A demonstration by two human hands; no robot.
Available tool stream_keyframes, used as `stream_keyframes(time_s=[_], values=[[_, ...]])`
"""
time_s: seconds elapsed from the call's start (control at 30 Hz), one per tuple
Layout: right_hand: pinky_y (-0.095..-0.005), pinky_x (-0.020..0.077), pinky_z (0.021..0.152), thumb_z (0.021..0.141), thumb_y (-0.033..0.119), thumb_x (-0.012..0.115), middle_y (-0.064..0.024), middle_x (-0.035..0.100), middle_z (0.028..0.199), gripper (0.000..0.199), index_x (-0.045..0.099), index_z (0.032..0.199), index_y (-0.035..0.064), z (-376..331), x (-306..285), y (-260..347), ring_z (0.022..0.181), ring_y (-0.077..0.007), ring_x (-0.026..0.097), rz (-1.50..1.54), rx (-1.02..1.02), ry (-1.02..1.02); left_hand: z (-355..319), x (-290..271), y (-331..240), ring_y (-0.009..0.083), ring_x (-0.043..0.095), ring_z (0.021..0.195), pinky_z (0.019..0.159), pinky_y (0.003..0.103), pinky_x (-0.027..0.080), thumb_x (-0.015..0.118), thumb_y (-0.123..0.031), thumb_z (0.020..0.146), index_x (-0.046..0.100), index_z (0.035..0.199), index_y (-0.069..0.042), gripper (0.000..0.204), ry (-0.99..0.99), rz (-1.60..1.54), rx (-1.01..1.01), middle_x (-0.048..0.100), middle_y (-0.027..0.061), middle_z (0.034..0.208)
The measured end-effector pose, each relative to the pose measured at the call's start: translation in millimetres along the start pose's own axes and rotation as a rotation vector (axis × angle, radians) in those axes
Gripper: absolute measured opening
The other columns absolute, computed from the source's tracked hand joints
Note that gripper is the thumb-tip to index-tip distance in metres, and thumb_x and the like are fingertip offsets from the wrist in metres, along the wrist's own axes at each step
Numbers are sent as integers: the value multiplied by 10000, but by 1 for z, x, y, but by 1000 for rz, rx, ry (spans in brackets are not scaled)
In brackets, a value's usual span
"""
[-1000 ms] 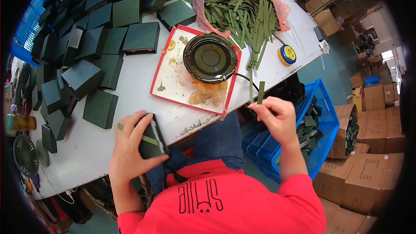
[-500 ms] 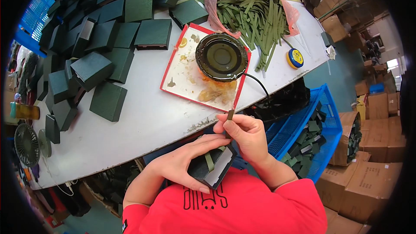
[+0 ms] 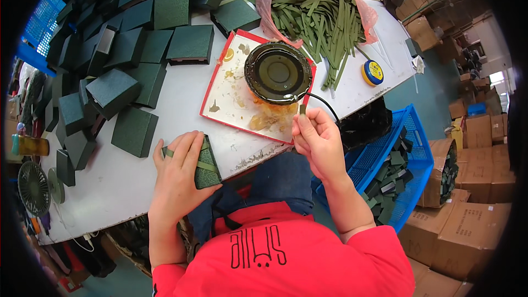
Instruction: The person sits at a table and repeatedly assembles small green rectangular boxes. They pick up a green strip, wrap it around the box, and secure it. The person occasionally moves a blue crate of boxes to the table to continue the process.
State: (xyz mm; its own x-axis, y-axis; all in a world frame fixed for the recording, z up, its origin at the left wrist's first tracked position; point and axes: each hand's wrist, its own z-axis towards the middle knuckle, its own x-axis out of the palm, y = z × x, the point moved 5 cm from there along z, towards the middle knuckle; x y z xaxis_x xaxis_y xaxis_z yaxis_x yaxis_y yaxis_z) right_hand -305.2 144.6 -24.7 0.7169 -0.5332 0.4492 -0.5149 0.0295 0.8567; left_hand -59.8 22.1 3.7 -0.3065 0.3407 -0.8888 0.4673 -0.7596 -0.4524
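My left hand (image 3: 179, 173) is closed round a dark green box (image 3: 207, 173) at the table's front edge. A lighter green ribbon (image 3: 205, 166) crosses the box. Further right, my right hand (image 3: 318, 140) pinches the end of a short green ribbon strip (image 3: 302, 109) that sticks up from the fingertips. It is just in front of a round black pot (image 3: 279, 71) holding a dark, glossy liquid. The pot stands on a red-rimmed white board (image 3: 223, 96) stained with amber drips.
Many dark green boxes (image 3: 188, 44) are heaped at the left. A pink plastic bag (image 3: 268, 0) of green strips (image 3: 324, 19) lies behind the pot, beside a blue and yellow round tin (image 3: 372, 72). A blue crate (image 3: 415, 157) of box pieces stands right. A small fan (image 3: 34, 186) sits far left.
My left hand has moved left and forward from my lap to the table edge with the box. The right hand has gone forward toward the pot, still pinching the strip.
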Motion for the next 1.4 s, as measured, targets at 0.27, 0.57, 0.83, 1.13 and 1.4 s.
stream_keyframes(time_s=[0.27, 0.57, 0.83, 1.13, 1.4], values=[[-204, 308, 475, 1038, 199, 600, -1, 576, 731, 171, 586, 981, 38, 12, 10, 1, 551, -32, 417, -123, -25, -83, -1, 3, 2, 327, 479, 1346, 1168, 590, 227, 940, -214, 529, 453, 1456, -13, 1066, -8, -2, -23, 504, 145, 1432], [-216, 273, 455, 1016, 208, 637, 6, 558, 683, 195, 564, 907, 64, 21, 7, -3, 512, -34, 383, -124, -23, -121, -1, 3, 2, 322, 481, 1345, 1170, 583, 228, 940, -205, 528, 447, 1459, -14, 1070, -6, -6, -26, 498, 146, 1435], [-215, 244, 450, 1017, 192, 630, 24, 520, 669, 190, 556, 895, 66, 20, 3, -5, 513, -29, 359, -74, -13, -94, 0, 3, 1, 346, 484, 1332, 1152, 578, 259, 936, -193, 526, 462, 1448, -14, 1052, -17, -13, -33, 500, 149, 1422], [-190, 345, 499, 1022, 154, 628, 6, 592, 740, 134, 608, 971, 32, -21, 28, -6, 583, -25, 475, -210, -8, 156, 5, -8, 0, 387, 467, 1355, 1131, 475, 362, 938, -206, 505, 507, 1421, 5, 1034, -102, -284, 118, 515, 188, 1441], [-196, 427, 641, 1007, 148, 648, 32, 630, 848, 145, 622, 938, 22, -40, 62, -32, 734, -8, 527, -334, 405, 423, 11, -11, -10, 386, 486, 1309, 1081, 459, 425, 922, -179, 558, 512, 1419, 10, 972, -65, -485, 264, 534, 163, 1425]])
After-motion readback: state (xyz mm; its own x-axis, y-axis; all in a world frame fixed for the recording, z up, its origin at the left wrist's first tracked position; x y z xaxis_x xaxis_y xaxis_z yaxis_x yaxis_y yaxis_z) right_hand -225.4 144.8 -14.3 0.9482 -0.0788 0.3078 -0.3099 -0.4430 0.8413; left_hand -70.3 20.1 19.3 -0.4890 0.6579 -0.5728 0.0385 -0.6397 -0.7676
